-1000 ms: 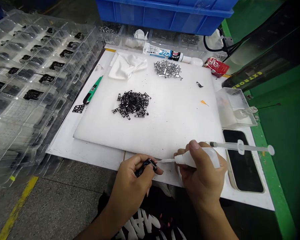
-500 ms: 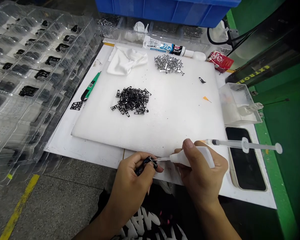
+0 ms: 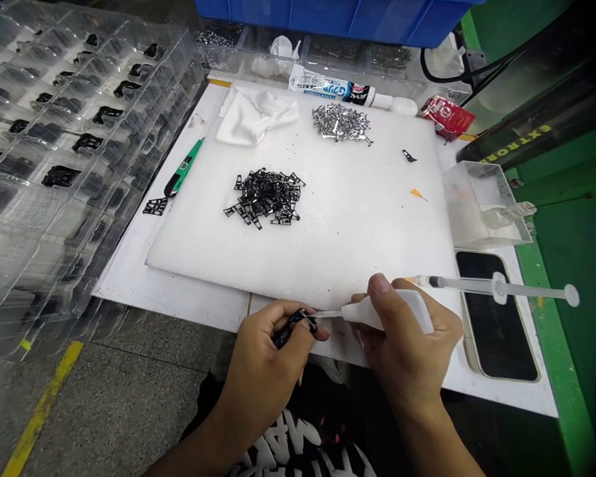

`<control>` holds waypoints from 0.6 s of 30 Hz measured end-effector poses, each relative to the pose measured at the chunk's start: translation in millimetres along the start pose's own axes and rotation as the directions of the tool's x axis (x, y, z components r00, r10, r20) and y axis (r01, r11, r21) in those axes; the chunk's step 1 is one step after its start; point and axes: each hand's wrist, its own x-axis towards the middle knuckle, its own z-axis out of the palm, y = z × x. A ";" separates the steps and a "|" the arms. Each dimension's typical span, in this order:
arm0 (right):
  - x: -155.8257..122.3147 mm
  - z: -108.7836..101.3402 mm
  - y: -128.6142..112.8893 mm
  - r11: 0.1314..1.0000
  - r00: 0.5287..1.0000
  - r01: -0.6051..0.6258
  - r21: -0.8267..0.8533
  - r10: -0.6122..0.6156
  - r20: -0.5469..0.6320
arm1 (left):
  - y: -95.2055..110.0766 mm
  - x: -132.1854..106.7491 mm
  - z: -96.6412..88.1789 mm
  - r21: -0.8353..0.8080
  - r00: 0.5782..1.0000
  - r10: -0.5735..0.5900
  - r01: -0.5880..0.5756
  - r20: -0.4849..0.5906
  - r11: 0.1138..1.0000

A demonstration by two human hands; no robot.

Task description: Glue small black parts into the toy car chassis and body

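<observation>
My left hand (image 3: 273, 348) pinches a small glossy black part (image 3: 294, 323) just off the front edge of the white foam pad (image 3: 367, 252); fingers cover much of it. In my right hand (image 3: 407, 344) is a white squeeze bottle (image 3: 362, 313) with a thin nozzle. The nozzle tip points left and is at the black part; whether it touches I cannot tell. A syringe (image 3: 481, 286) also sticks out to the right from between the fingers of that hand. On the pad lie a heap of small black frames (image 3: 268, 195) and a heap of silvery metal pieces (image 3: 342, 122).
Clear plastic trays (image 3: 79, 172) with black parts stand at the left. Around the pad are a green cutter knife (image 3: 185, 169), white cloth (image 3: 255, 116), glue tube (image 3: 328, 86), red packet (image 3: 447, 117), orange needle tip (image 3: 418, 194), clear box (image 3: 487, 205) and phone (image 3: 499, 318).
The whole view has shifted slightly, so things sit a little further right. Both hands keep their hold, with the nozzle still at the black part.
</observation>
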 end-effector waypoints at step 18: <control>6.0 -15.8 16.3 0.999 0.998 0.034 0.032 -0.036 0.058 | 0.9 -1.4 -2.8 -0.008 1.000 -0.003 0.003 0.008 1.000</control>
